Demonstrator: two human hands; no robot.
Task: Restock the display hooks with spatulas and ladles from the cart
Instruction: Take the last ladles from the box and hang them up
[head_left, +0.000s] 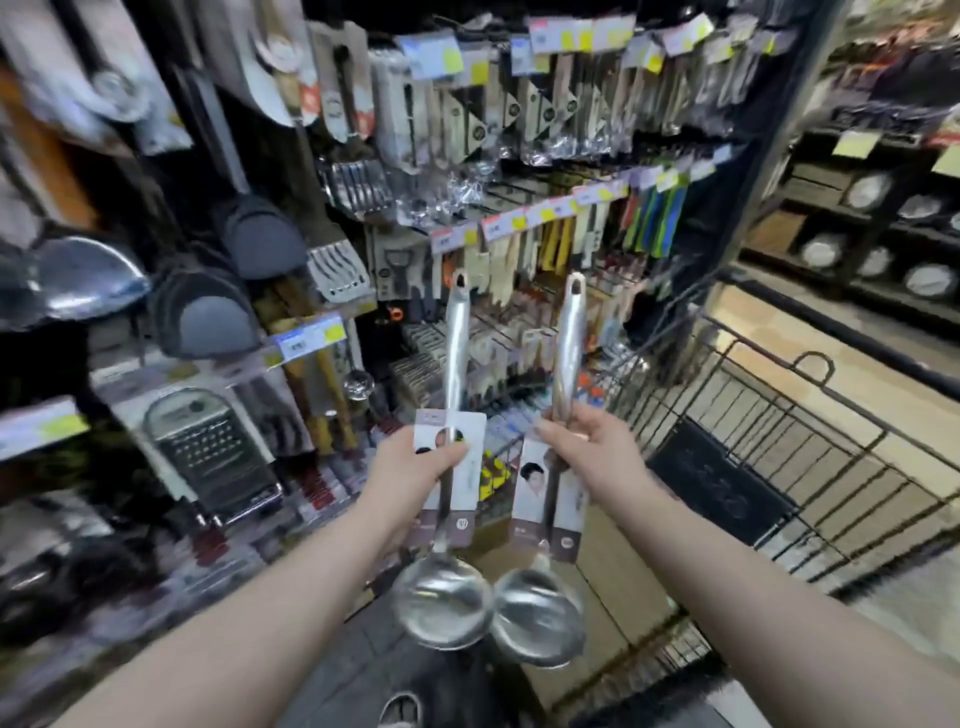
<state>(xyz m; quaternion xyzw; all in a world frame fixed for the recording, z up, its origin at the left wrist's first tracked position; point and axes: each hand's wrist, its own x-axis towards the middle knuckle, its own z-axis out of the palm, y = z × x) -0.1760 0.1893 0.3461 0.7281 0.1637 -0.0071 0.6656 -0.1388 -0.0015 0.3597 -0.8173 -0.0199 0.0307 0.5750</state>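
Note:
Two steel ladles stand upright in front of me, handles up and bowls down. My left hand (421, 460) grips the left ladle (457, 343) around its label card. The right ladle (569, 332) is held by my right hand (587, 441), pinched at the handle just above its card. Both bowls hang side by side below my hands and seem to touch. Behind them is the display wall (493, 156) of hooks, crowded with packaged utensils and price tags. The black wire cart (769, 415) stands to my right.
Dark spatulas (260, 234) and steel ladles (88, 280) hang at the left. A box grater (213, 452) sits on a lower hook. An aisle floor and shelves of round items (883, 208) lie beyond the cart. The frame is motion-blurred.

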